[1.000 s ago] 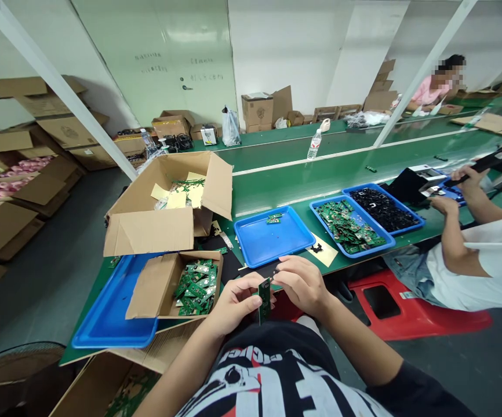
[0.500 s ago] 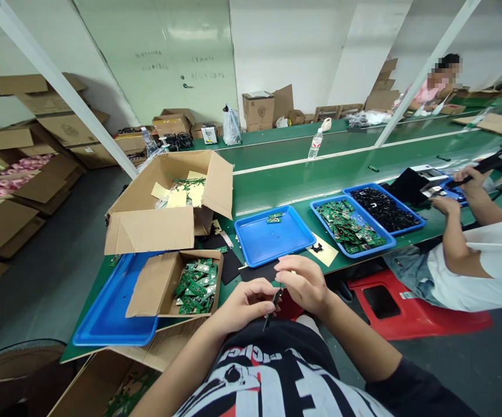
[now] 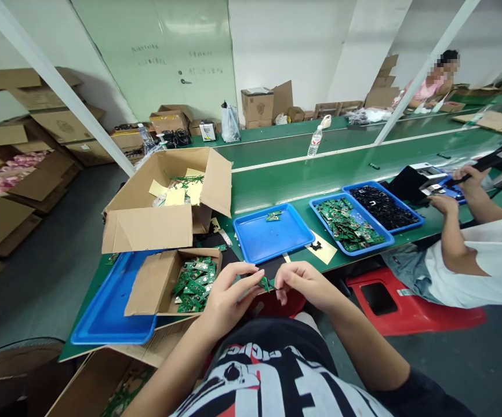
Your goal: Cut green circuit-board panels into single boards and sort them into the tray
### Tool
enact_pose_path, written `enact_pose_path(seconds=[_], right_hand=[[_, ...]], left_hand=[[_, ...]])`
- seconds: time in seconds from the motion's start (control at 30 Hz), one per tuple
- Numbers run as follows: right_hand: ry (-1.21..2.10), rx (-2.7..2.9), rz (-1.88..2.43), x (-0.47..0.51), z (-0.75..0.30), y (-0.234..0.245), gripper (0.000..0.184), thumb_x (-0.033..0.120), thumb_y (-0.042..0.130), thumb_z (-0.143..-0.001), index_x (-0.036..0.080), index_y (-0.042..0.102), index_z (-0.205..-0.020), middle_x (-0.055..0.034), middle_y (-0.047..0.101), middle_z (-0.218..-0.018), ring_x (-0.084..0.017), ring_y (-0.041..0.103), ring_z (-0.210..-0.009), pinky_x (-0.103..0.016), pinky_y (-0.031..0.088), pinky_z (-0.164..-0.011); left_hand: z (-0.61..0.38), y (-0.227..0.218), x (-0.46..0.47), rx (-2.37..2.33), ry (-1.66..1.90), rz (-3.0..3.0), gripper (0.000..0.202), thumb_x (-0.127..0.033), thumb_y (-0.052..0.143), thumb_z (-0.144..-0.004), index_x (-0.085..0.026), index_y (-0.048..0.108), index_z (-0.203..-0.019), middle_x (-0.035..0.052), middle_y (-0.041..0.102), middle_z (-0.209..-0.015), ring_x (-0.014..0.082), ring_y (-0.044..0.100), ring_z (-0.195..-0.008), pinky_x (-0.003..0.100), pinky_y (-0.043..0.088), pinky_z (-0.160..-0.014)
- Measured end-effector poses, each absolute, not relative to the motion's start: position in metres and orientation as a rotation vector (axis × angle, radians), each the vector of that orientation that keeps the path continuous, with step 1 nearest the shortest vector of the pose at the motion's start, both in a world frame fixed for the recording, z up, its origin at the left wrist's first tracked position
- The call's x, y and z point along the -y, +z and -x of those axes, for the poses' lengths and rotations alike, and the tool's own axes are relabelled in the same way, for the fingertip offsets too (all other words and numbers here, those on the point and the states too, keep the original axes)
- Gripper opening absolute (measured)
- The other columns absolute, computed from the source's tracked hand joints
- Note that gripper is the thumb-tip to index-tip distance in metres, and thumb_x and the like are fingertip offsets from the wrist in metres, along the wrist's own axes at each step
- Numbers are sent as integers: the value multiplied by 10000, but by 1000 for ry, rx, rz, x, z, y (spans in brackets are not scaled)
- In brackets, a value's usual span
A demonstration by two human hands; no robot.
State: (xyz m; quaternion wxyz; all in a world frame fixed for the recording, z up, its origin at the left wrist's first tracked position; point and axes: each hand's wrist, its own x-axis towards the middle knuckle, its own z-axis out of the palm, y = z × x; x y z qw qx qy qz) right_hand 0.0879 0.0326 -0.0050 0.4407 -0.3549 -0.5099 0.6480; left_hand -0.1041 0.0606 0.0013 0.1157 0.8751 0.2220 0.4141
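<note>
My left hand (image 3: 227,289) and my right hand (image 3: 305,282) meet above my lap at the near edge of the green bench. Between their fingertips they pinch a small green circuit board (image 3: 265,283). Just left of my left hand stands a small open cardboard box (image 3: 153,284) with several green circuit boards (image 3: 195,278) in it. Ahead of my hands lies a blue tray (image 3: 272,237) holding a couple of small boards at its far edge. A black mat (image 3: 272,267) lies between the tray and my hands.
A large open carton (image 3: 155,226) sits behind the small box, over a blue tray (image 3: 107,313). To the right, two blue trays hold green boards (image 3: 349,226) and black parts (image 3: 381,207). A seated person's arm (image 3: 453,243) works there above a red stool (image 3: 407,304). A water bottle (image 3: 315,143) stands on the belt.
The board was upright in my left hand over my lap. It has turned and risen to the bench edge, and both hands now pinch it by its ends.
</note>
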Motion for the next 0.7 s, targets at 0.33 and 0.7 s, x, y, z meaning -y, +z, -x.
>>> enact_pose_path(seconds=[0.33, 0.7], right_hand=[[1767, 1093, 805, -19, -77, 11, 248, 353, 634, -703, 122, 566, -643, 14, 579, -517, -69, 530, -435, -192, 430, -464], [1832, 946, 702, -18, -72, 6, 235, 322, 652, -688, 117, 570, -611, 11, 579, -473, -66, 515, -384, -171, 398, -403]], left_hand=[[106, 2, -62, -602, 1370, -2697, 513, -16, 606, -691, -222, 511, -1151, 65, 535, -1023, 186, 532, -953, 375, 475, -820], [107, 3, -62, -550, 1403, -2732, 555, -21, 615, -685, -229, 494, -1185, 62, 548, -1005, 193, 538, -945, 383, 474, -820]])
